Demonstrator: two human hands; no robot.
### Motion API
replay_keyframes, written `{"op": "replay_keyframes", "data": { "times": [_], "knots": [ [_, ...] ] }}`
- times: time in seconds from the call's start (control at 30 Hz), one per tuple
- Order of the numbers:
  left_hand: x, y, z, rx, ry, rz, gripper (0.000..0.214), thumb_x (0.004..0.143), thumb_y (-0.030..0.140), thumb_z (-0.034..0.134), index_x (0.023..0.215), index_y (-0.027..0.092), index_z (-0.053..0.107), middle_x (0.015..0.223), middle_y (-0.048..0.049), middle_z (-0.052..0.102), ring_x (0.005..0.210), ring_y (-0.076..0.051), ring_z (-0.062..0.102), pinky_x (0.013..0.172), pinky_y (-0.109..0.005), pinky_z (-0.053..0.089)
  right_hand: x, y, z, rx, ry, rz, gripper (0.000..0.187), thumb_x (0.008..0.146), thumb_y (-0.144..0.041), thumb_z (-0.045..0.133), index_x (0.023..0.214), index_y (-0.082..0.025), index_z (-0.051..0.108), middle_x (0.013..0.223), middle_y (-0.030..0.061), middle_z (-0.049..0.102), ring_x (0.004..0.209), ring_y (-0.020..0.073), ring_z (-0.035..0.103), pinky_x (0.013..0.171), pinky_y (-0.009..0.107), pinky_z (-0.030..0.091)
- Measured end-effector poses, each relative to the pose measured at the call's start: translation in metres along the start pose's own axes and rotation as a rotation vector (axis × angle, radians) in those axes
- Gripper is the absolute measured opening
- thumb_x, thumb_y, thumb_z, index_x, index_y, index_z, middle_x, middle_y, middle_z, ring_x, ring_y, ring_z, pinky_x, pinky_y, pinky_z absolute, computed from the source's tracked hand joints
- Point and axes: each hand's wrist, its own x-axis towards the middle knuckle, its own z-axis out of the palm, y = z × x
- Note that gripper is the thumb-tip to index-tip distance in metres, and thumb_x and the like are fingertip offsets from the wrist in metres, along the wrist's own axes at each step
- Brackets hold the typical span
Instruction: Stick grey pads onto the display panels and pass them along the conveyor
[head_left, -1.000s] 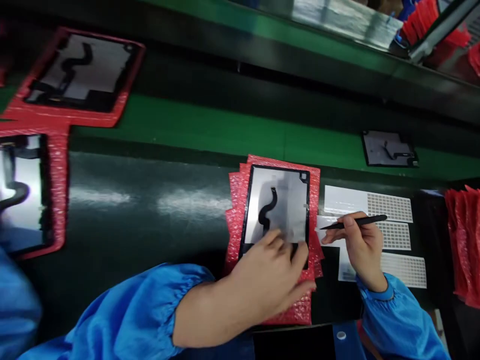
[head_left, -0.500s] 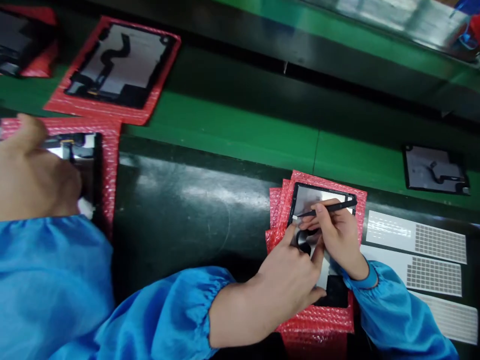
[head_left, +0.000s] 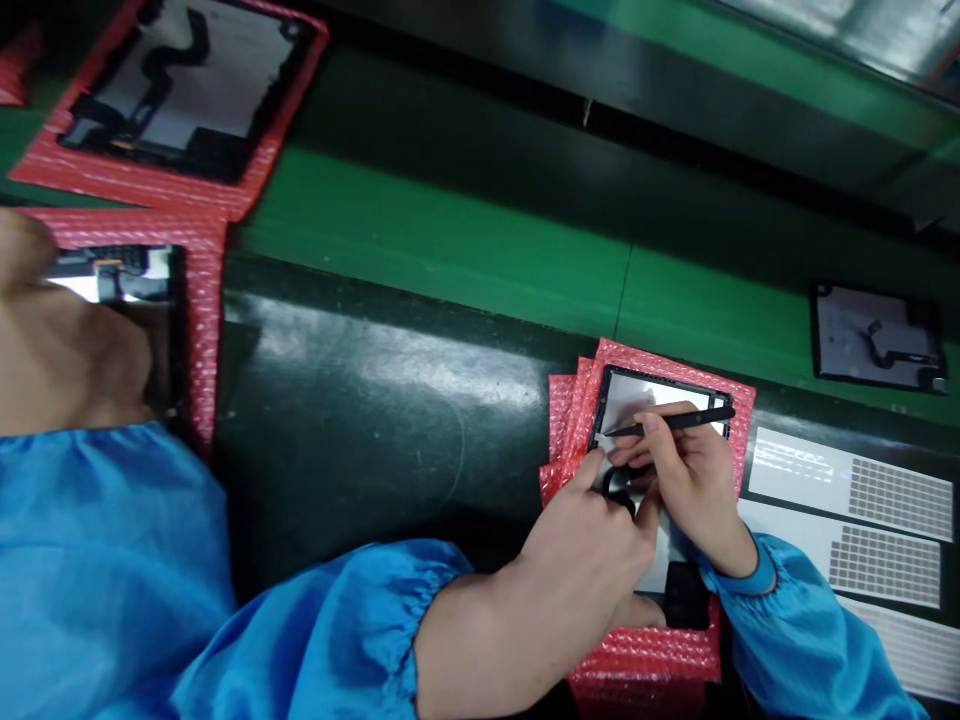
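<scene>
A tablet-like panel [head_left: 637, 395] with a grey back lies on a stack of red bubble-wrap sheets [head_left: 637, 660] at the lower right. My left hand [head_left: 592, 560] rests on the panel, forefinger and thumb pinching the looped black flex cable [head_left: 619, 485]. My right hand [head_left: 694, 490] is closed on black tweezers [head_left: 690, 420], held like a pen. Their tip touches the panel just above my left forefinger. Both hands hide the panel's lower half.
White sheets of small grey stickers [head_left: 892, 500] lie to the right. Another panel [head_left: 874, 335] sits on the green belt [head_left: 450, 240]. At the left a co-worker's hand [head_left: 52, 340] in a blue sleeve covers a panel on red wrap; one more wrapped panel [head_left: 187, 80] lies above.
My right hand brought the tweezers from the sticker sheets over to the panel. My left hand went from lying flat to pinching the cable. The co-worker's hand came into view.
</scene>
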Motion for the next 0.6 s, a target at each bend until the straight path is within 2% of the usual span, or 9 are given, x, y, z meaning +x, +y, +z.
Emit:
{"op": "replay_keyframes", "data": {
  "times": [0.07,0.13,0.23,0.33,0.43,0.6],
  "knots": [
    [0.0,-0.001,0.001,0.005,0.025,0.001,0.056,0.087,0.062,0.076,0.111,0.012,0.077,0.068,-0.006,0.078,0.051,-0.023,0.067,0.111,-0.047,0.048,0.0,-0.001,0.0,-0.004,-0.003,0.003,0.028,0.105,-0.048,0.065,0.103,-0.021,0.071,0.077,0.0021,0.081,0.065,0.0166,0.081,0.061,0.026,0.068],
    [-0.001,-0.002,0.003,-0.006,0.03,0.009,0.055,0.088,0.062,0.074,0.109,0.011,0.077,0.065,-0.0051,0.076,0.048,-0.022,0.065,0.115,-0.048,0.045,0.0,-0.002,0.0,-0.008,-0.007,0.003,0.028,0.105,-0.047,0.065,0.103,-0.021,0.071,0.077,0.0019,0.08,0.065,0.0164,0.08,0.061,0.025,0.068],
    [-0.001,-0.004,0.004,-0.067,0.001,0.002,0.073,0.083,0.08,0.069,0.105,0.01,0.078,0.058,-0.0041,0.072,0.046,-0.022,0.064,0.118,-0.052,0.042,0.0,-0.003,0.001,-0.011,-0.018,0.004,0.027,0.105,-0.047,0.064,0.103,-0.021,0.071,0.079,0.0022,0.081,0.066,0.0166,0.081,0.061,0.026,0.068],
    [0.0,-0.005,0.003,-0.102,-0.026,0.002,0.095,0.067,0.099,0.063,0.102,0.011,0.078,0.059,-0.0063,0.072,0.049,-0.025,0.066,0.117,-0.054,0.043,0.001,-0.003,0.001,-0.015,-0.025,0.023,0.028,0.104,-0.048,0.065,0.105,-0.021,0.07,0.079,0.0027,0.081,0.067,0.0174,0.081,0.062,0.027,0.069],
    [0.0,-0.007,0.001,-0.076,-0.032,0.029,0.102,0.061,0.1,0.066,0.106,0.01,0.078,0.065,-0.0095,0.075,0.056,-0.028,0.07,0.118,-0.055,0.042,0.001,-0.002,0.0,-0.014,-0.027,0.047,0.029,0.104,-0.049,0.065,0.105,-0.02,0.07,0.077,0.0026,0.081,0.067,0.0178,0.081,0.063,0.028,0.069],
    [0.003,-0.011,-0.001,-0.092,-0.07,0.023,0.104,0.067,0.097,0.064,0.117,0.007,0.075,0.081,-0.0146,0.08,0.066,-0.03,0.076,0.12,-0.056,0.041,0.004,0.002,0.001,0.053,0.016,0.054,0.032,0.103,-0.053,0.064,0.104,-0.021,0.066,0.079,0.0026,0.08,0.064,0.0167,0.08,0.06,0.027,0.068]
  ]
}}
